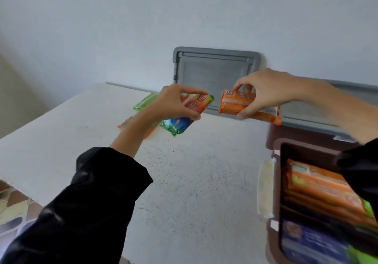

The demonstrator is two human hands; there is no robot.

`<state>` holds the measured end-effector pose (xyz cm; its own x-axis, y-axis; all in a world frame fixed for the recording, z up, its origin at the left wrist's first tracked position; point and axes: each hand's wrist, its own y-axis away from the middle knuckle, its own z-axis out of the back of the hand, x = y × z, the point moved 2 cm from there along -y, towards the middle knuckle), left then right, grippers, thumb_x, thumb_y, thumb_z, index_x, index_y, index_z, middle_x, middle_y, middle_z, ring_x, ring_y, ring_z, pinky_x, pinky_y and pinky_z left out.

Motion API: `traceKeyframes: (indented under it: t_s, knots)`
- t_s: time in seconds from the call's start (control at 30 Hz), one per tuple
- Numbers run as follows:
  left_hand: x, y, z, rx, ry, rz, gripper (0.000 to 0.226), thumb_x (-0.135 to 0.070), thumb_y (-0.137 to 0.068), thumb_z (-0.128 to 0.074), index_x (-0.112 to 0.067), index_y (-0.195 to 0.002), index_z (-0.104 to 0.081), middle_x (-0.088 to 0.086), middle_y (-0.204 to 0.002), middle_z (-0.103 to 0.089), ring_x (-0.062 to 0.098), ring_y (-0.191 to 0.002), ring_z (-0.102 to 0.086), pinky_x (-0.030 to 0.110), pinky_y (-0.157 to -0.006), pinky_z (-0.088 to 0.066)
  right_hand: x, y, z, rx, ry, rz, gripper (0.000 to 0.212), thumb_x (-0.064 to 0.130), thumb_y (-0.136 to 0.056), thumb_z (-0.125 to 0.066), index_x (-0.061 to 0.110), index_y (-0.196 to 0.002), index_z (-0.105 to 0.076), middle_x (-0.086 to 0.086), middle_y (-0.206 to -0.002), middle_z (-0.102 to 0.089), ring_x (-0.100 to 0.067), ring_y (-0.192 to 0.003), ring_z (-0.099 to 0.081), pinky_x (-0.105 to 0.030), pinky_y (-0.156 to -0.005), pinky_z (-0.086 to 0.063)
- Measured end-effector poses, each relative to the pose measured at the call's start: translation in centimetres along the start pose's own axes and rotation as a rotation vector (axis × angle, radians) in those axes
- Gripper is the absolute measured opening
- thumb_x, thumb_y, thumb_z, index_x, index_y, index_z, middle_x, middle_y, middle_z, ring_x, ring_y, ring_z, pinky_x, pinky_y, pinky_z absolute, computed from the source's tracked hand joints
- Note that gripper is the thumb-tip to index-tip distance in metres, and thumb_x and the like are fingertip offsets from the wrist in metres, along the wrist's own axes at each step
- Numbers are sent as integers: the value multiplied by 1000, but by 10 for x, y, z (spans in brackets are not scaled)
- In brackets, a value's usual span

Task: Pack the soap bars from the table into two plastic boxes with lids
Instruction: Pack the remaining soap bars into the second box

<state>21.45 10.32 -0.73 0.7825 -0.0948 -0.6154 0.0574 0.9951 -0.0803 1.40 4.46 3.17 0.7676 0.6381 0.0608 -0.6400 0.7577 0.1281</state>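
My left hand [173,104] grips a red and green wrapped soap bar [197,103] above the white table [194,182]. My right hand [266,94] pinches an orange soap bar [235,102], with a second orange bar [270,116] under it. A green and blue soap bar [177,125] lies on the table below my left hand. A light green bar [145,101] and an orange bar [124,123] lie further left. A brown plastic box [276,182] at the right holds orange and blue soap packs.
A grey lid [214,59] leans against the wall behind my hands. A second grey lid [306,118] rests on another brown box [272,135] at the far right. Patterned floor tiles [14,208] show past the table's left edge.
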Motion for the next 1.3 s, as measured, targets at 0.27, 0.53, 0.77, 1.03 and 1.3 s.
traceKeyframes:
  t_s: [0.27, 0.53, 0.77, 1.03, 1.3]
  knots:
    - [-130, 20, -88, 474, -52, -468, 62, -34, -67, -80, -48, -120, -50, -12, -122, -48, 5, -109, -51, 18, -78, -53, -62, 169, -33, 141, 13, -217, 85, 66, -56, -70, 35, -130, -39, 12, -108, -49, -9, -95, -46, -34, -82, -46]
    - [-174, 66, -187, 815, -273, -743, 78, -34, -69, -77, -34, -136, -36, -14, -130, -41, 1, -112, -36, 15, -94, -33, -72, 247, -117, 344, 54, -221, 82, 65, -66, -64, 35, -134, -28, 9, -120, -44, -11, -101, -46, -23, -74, -43]
    - [-168, 67, -229, 881, -430, -660, 90, -41, -80, -67, -22, -147, -10, -5, -148, -29, 9, -130, -31, 12, -96, -20, -86, 255, -138, 510, 71, -117, 84, 59, -74, -62, 29, -142, -22, 2, -133, -38, -16, -119, -43, -28, -87, -41]
    - [-164, 57, -233, 954, -493, -613, 67, -42, -82, -64, -25, -140, -35, -5, -134, -51, 12, -117, -51, 29, -95, -47, -94, 238, -134, 563, -156, 23, 65, 49, -79, -64, 30, -136, -42, 7, -120, -62, -13, -103, -59, -25, -84, -47]
    - [-162, 56, -235, 906, -473, -668, 64, -40, -80, -67, -26, -136, -40, -4, -129, -55, 13, -113, -53, 31, -93, -49, -85, 235, -140, 460, -24, 24, 62, 44, -77, -67, 28, -133, -45, 6, -109, -62, -14, -90, -55, -23, -67, -38]
